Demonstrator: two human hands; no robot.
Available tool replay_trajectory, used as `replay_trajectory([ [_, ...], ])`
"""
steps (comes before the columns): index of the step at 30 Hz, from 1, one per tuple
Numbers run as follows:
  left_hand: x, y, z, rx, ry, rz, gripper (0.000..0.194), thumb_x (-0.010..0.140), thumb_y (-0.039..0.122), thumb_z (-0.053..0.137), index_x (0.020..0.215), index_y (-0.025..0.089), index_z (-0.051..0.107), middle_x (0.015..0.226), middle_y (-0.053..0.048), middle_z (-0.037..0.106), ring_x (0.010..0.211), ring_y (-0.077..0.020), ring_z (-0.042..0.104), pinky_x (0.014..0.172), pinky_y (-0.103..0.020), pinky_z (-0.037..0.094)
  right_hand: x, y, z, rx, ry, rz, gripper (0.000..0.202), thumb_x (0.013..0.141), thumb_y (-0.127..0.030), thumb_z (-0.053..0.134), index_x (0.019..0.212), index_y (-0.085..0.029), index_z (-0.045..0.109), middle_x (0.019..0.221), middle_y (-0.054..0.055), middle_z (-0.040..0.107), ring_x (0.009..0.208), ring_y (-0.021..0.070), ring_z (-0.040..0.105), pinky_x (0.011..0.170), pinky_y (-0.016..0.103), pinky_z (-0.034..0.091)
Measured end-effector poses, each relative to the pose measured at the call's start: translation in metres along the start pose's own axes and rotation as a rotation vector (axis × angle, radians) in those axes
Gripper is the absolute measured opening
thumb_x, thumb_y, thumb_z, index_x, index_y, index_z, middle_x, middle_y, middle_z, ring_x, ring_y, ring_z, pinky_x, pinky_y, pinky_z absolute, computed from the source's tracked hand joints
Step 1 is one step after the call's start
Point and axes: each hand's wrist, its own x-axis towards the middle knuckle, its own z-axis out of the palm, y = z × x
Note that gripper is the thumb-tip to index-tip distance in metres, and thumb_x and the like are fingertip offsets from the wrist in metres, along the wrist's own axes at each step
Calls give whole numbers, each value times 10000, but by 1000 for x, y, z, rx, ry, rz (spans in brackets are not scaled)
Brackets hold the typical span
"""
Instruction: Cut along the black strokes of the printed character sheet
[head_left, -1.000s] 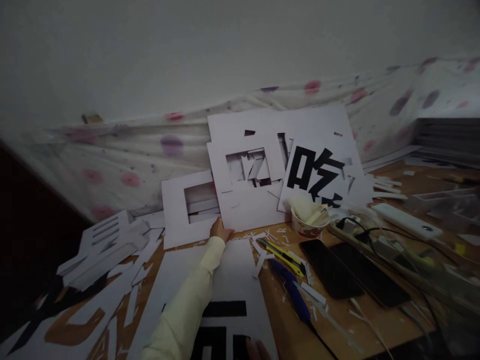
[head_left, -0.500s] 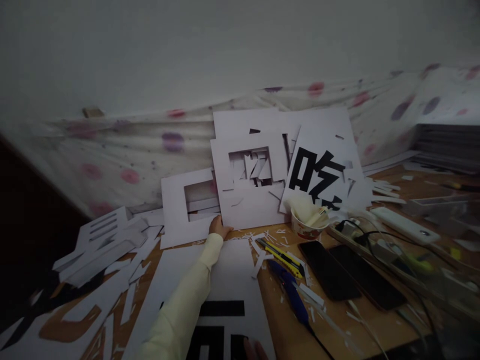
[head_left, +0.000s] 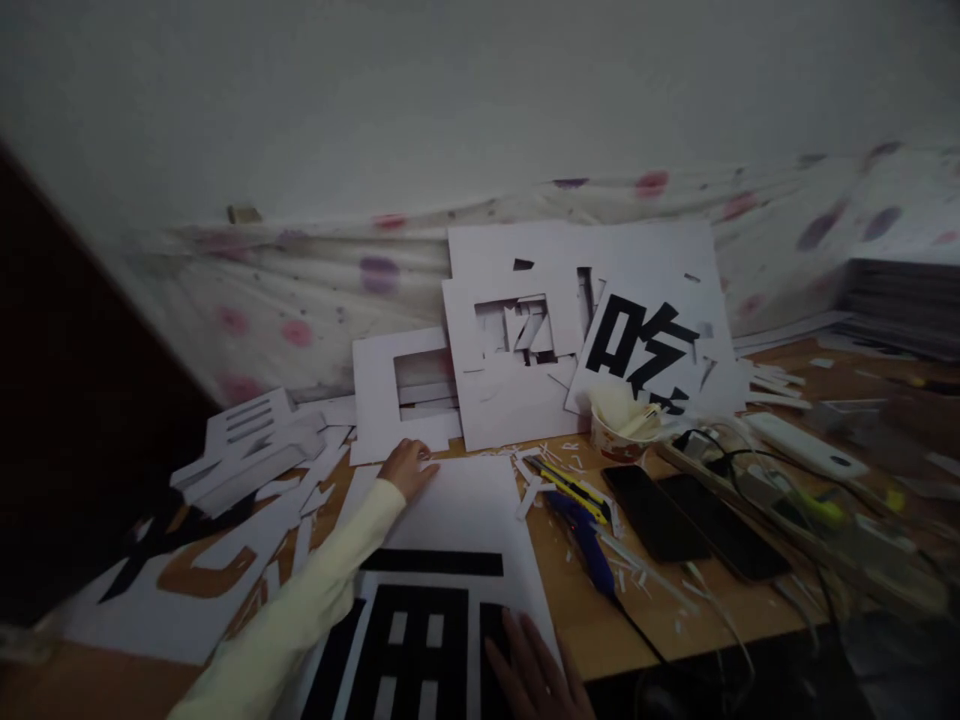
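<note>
A white sheet [head_left: 465, 500] printed with a large black character lies in front of me on the table. My left hand [head_left: 409, 468] rests on its far left part, fingers lying on the paper with the thumb side toward me. My right hand [head_left: 536, 670] lies open, fingers spread, over the black print at the sheet's near right. Just beyond my left hand a white board with a square cutout [head_left: 375, 400] leans upright. To the right of the sheet are a yellow utility knife [head_left: 570, 488] and a blue glue gun [head_left: 589, 545].
Large cut-out boards [head_left: 517, 400] and a sheet with a black character [head_left: 637, 340] lean at the back. A paper bowl [head_left: 626, 430] holds scraps. Two phones [head_left: 656, 512] and a cable-laden power strip [head_left: 750, 510] lie right. White letter pieces [head_left: 255, 450] and scraps lie left.
My left hand has drawn back from the leaning boards onto the sheet. More of my right hand now shows on the sheet. The view has shifted, showing more of the printed character.
</note>
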Motion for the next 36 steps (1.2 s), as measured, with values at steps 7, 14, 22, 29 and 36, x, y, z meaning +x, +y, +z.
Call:
replay_trajectory([
  [7, -215, -103, -43, 116, 134, -57, 447, 852, 439, 509, 1202, 163, 541, 1197, -129, 595, 1193, -302, 521, 1008, -501, 424, 10, 7, -29, 39, -183, -121, 672, 861, -517, 492, 1463, -308, 281, 1458, 89, 414, 1292, 322, 442, 988, 507, 356],
  [14, -301, -100, 5, 203, 176, 101, 469, 922, 330, 424, 1388, 276, 399, 1511, -109, 307, 1359, -284, 349, 1043, -486, 398, 53, 14, -46, 174, -456, -26, 554, 943, -514, 326, 1453, -299, 304, 1542, 66, 248, 1414, 288, 234, 1106, 584, 194],
  [22, -318, -91, 8, 387, 218, 101, 570, 891, 375, 456, 1436, 275, 321, 1505, -125, 324, 1344, -340, 358, 1001, -622, 352, 74, 19, -43, 215, -523, -34, 568, 944, -519, 315, 1451, -265, 317, 1552, 88, 212, 1432, 282, 171, 1127, 567, 178],
  [29, -326, -90, -6, 263, 304, 128, 566, 904, 316, 469, 1441, 293, 292, 1479, -94, 368, 1319, -262, 402, 996, -464, 427, 86, 16, -51, 316, -516, -14, 593, 938, -534, 316, 1451, -238, 319, 1544, 109, 240, 1432, 249, 182, 1139, 534, 190],
  [36, -307, -95, 10, 465, 213, 153, 549, 904, 280, 430, 1432, 361, 306, 1476, -55, 395, 1311, -265, 423, 1011, -493, 386, 164, 19, -15, 157, -567, 76, 634, 945, -507, 315, 1440, -112, 336, 1520, 203, 251, 1419, 307, 206, 1125, 498, 201],
])
